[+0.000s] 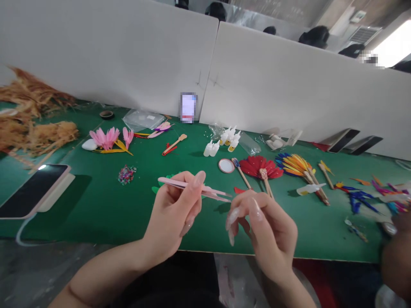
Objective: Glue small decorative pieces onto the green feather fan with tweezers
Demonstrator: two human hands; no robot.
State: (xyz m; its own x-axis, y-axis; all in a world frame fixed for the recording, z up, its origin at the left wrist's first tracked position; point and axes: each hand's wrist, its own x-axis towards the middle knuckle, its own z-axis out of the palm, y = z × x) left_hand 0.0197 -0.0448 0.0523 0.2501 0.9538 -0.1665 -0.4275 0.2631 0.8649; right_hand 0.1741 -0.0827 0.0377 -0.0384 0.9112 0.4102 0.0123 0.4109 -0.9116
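Observation:
My left hand [175,209] is closed around a pair of pink tweezers [216,194], thumb on top. The tips point right and stand slightly apart, with nothing visible between them. Close to those tips is my right hand [266,226], its fingers curled in and the thumb against them; whatever it holds, if anything, is hidden. Green petal-like pieces [156,189] lie on the table, partly covered by my left hand. Beyond my right hand rests a red feather fan [260,166] on a wooden handle, beside a small stick [242,173] with a blue decorated head and a round white-topped dish [226,165].
Glue bottles [229,137] stand at the back of the green table [105,214]. Yellow-and-blue feathers [297,164] and another bottle [310,189] lie right. Sequins [126,174], pink feathers [107,139] and a phone [34,188] are left. A co-worker's arm [398,256] shows at right.

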